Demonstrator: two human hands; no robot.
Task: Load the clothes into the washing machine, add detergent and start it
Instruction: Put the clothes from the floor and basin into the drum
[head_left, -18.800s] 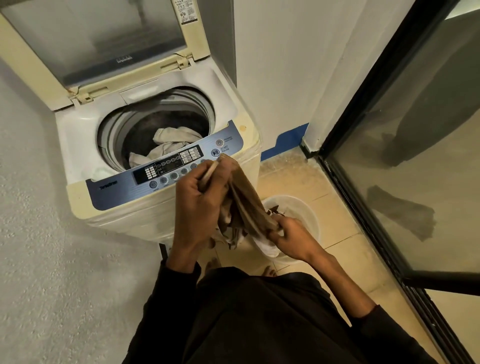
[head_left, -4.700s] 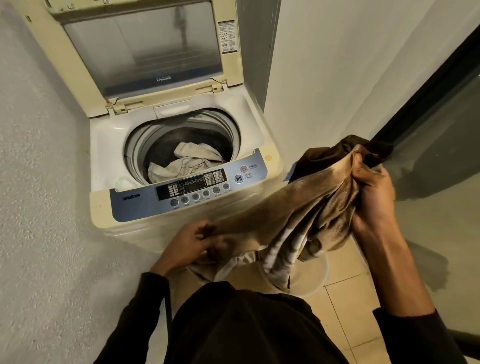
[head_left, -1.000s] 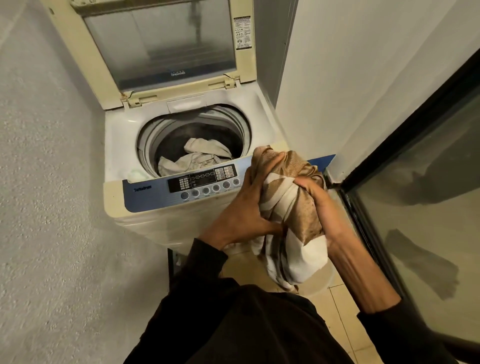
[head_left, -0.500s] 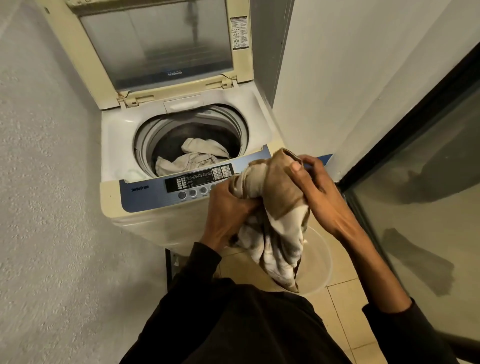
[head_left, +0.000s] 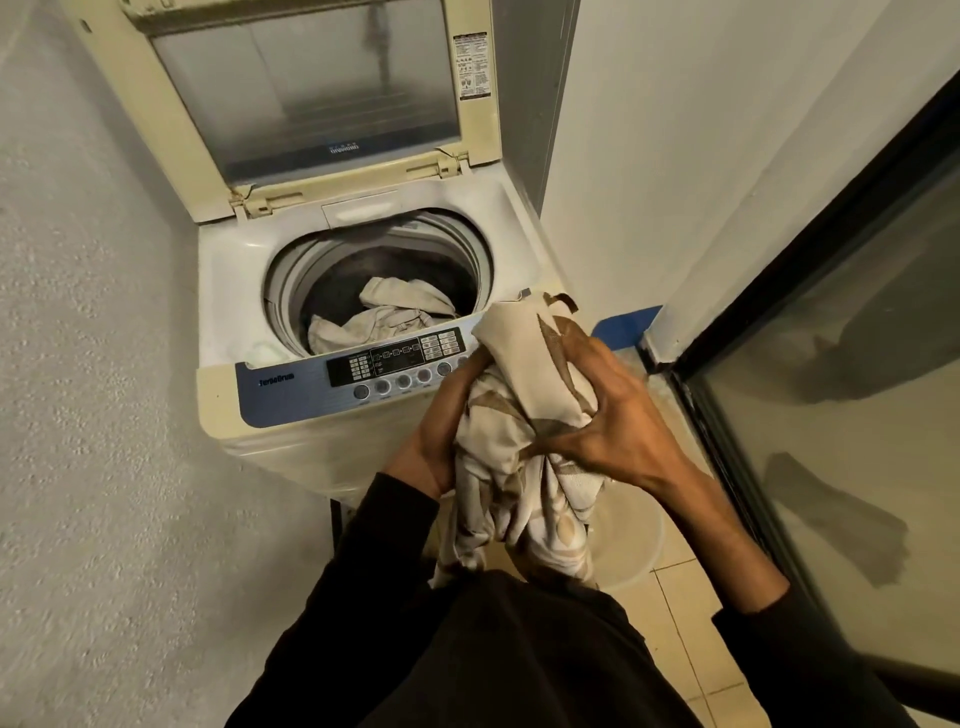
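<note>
A top-loading washing machine (head_left: 228, 291) stands ahead with its lid (head_left: 311, 88) raised. Pale clothes (head_left: 384, 317) lie in its drum. I hold a bunched brown and cream patterned garment (head_left: 524, 415) in front of the blue control panel (head_left: 291, 389), at the machine's front right corner. My left hand (head_left: 441, 431) grips it from the left and underneath. My right hand (head_left: 602, 415) clamps over its right side. The garment's loose end hangs down toward my body. No detergent is in view.
A pale plastic basin (head_left: 634, 540) sits on the tiled floor (head_left: 685, 623) under the hanging cloth. A rough white wall (head_left: 104, 415) is on the left, a smooth wall (head_left: 701, 156) behind right, and a dark-framed glass door (head_left: 831, 364) on the right.
Over the last second both hands have gathered the garment into a tighter bundle and lifted it slightly toward the machine's front right corner. Earlier it was stretched out between my hands.
</note>
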